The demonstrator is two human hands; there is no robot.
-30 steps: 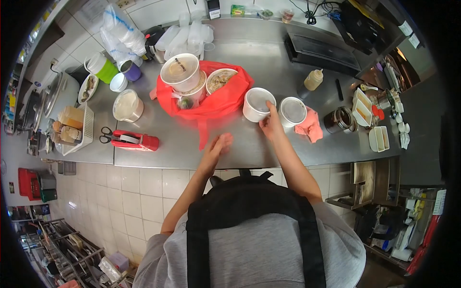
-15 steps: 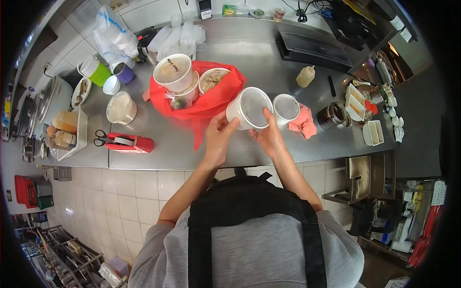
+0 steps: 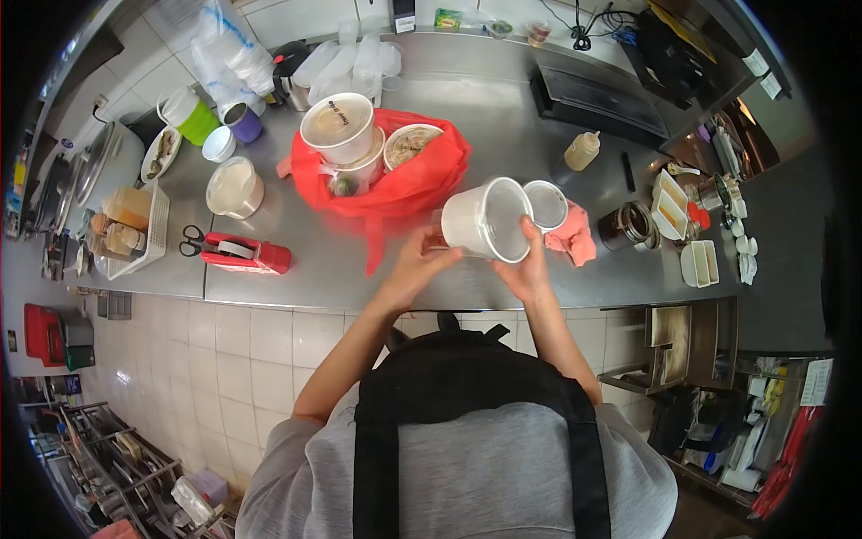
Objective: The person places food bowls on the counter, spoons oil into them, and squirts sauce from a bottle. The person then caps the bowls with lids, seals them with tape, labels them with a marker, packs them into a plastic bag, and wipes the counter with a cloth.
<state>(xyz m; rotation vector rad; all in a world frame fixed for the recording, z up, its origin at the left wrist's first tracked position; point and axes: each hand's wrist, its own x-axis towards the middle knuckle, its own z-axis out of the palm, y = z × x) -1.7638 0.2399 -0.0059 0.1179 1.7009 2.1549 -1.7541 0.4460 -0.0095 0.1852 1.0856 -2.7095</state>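
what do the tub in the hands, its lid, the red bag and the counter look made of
Held tub: white paperboard or plastic, smooth with a slight sheen; I can't tell which.
Lid: probably plastic, greyish and seemingly translucent.
Red bag: likely thin plastic film, given its soft creases.
Counter: apparently stainless steel, grey with blurred reflections.

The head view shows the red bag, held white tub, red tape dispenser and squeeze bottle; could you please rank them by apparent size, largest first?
1. Red bag
2. Held white tub, perhaps enlarged by nearness
3. Red tape dispenser
4. Squeeze bottle
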